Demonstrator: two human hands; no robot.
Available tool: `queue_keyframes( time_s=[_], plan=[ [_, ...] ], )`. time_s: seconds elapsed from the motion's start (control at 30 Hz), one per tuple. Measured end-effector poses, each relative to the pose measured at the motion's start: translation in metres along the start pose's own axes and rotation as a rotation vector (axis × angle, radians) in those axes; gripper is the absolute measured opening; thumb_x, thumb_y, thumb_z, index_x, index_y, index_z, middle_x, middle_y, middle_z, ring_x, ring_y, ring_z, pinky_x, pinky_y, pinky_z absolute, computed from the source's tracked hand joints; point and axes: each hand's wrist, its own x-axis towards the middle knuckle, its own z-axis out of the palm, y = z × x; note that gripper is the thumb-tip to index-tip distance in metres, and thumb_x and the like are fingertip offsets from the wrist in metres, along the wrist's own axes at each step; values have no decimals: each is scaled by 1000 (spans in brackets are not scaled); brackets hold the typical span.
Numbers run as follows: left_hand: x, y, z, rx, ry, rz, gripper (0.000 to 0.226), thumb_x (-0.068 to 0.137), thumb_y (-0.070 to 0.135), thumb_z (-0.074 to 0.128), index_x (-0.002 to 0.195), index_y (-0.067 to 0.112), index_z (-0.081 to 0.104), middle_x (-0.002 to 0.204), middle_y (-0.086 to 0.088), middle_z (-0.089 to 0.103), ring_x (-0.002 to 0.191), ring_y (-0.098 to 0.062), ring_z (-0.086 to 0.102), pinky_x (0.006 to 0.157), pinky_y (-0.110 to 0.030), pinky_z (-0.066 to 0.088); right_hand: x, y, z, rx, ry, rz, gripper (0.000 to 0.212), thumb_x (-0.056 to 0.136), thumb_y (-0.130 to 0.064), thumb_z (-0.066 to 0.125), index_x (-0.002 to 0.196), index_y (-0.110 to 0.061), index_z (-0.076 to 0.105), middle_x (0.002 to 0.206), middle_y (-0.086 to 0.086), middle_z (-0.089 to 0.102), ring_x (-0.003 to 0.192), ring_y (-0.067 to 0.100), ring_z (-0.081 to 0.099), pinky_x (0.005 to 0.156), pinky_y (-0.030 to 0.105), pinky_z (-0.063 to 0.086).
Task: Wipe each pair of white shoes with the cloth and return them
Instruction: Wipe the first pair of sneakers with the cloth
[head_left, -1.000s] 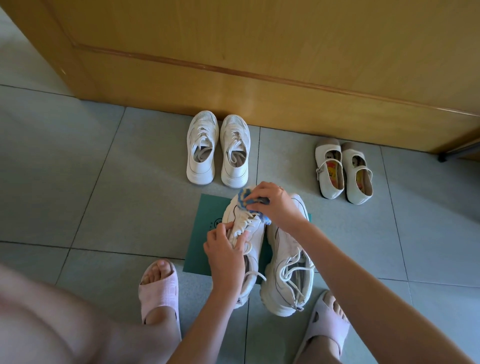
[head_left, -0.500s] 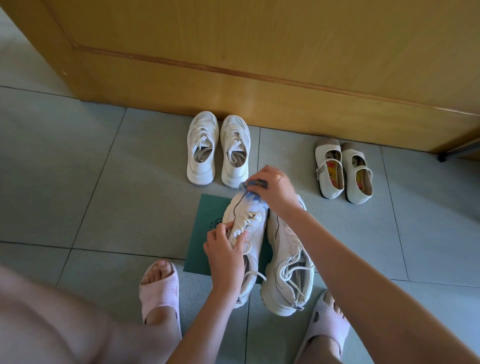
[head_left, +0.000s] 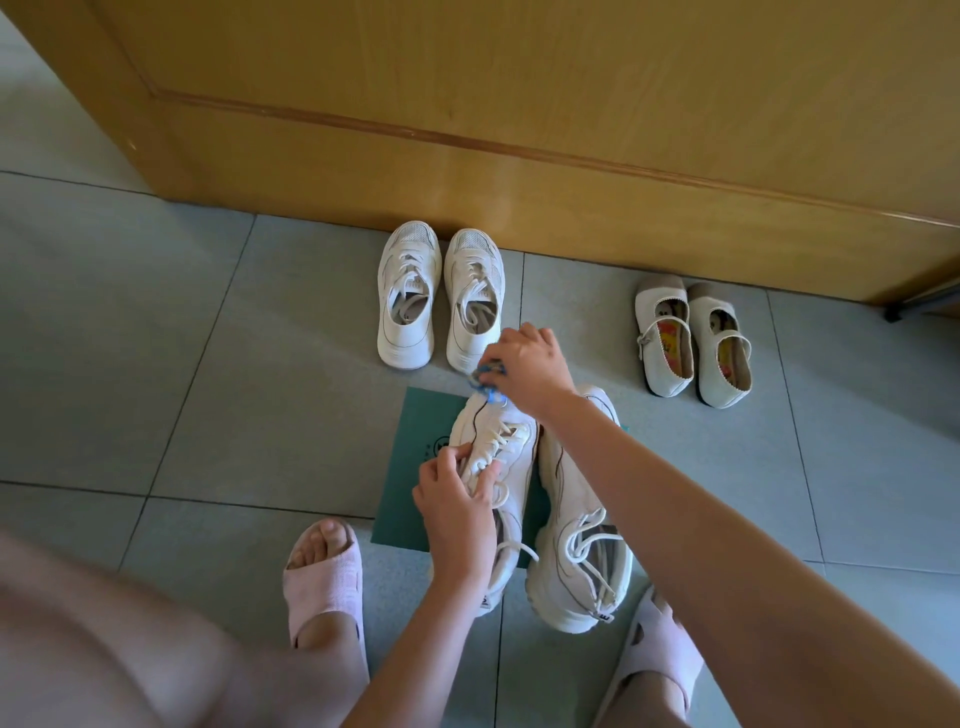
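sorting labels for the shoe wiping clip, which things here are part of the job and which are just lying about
In the job: blue cloth, chunky sneakers, low sneakers, strap shoes, right hand, left hand.
Just around: green mat, pink slippers, wooden door.

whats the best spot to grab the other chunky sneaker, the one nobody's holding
Take the free chunky sneaker by its heel collar, from above on the person's side: heel and open mouth face the person, while the right hand reaches across its toe end. Avoid the loose laces.
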Motion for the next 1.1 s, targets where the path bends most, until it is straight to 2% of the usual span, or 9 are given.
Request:
queue_keyframes(
  time_s=[0.13,0.2,0.3,0.4,0.47,0.63,0.93,1.0,1.1],
  plan=[
    [-1,1,0,3,8,8,33,86,32,64,114,15,57,115,-5,51,107,-19,44,87,-29,41,1,16,3,148,82,259,23,90,-36,56,104,-21,68,106,0,61,108,22,46,95,33,30],
    [-2,0,0,3,17,7,35,87,32,64,115,14,57,117,-5,51,108,-20,44,88,-32,44,0,15,0,292,98,289,20,88,-33,60,99,-20,69,101,1,62,107,22,45,93,33,31],
    [-4,-1,0,-9,47,-7,34,87,30,63,116,13,57,117,-6,52,109,-21,45,90,-35,45,-5,-4,-10,409,0,65,19,85,-35,64,98,-23,71,101,-4,62,104,19,41,96,34,31],
    [-5,-1,0,-3,75,-10,33,86,30,64,113,10,57,114,-9,53,108,-25,48,88,-34,44,-8,-31,-4,190,-202,-202,19,87,-39,60,102,-31,69,105,-9,57,105,16,35,97,33,27],
    [-5,-1,0,8,73,-20,34,86,30,64,113,10,57,115,-9,53,108,-24,47,87,-32,43,-8,-35,2,67,-200,-249,20,88,-41,58,103,-34,69,107,-10,55,107,16,35,98,32,26],
    [-4,-1,-1,-34,57,-50,33,86,30,64,115,15,58,117,-5,51,107,-19,43,86,-30,40,-5,-17,3,57,17,-68,22,89,-40,56,106,-31,67,109,-7,56,108,18,38,94,29,26],
    [-4,-1,-2,-57,39,-49,33,86,30,64,115,16,57,118,-4,50,104,-17,42,86,-30,41,-16,9,12,244,231,362,23,93,-27,53,104,-15,70,104,5,60,101,24,46,82,30,35],
    [-3,-2,-2,-49,37,-46,34,86,31,64,116,16,57,118,-5,50,106,-18,43,86,-32,42,-17,11,7,377,223,347,19,90,-25,58,101,-15,70,101,4,60,100,22,45,82,30,36],
    [-3,-3,-2,-43,39,-47,35,86,32,65,116,16,57,119,-6,51,106,-18,43,89,-35,44,-25,6,1,515,131,118,17,83,-24,68,97,-17,72,96,-2,58,94,16,42,82,28,37]
  ],
)
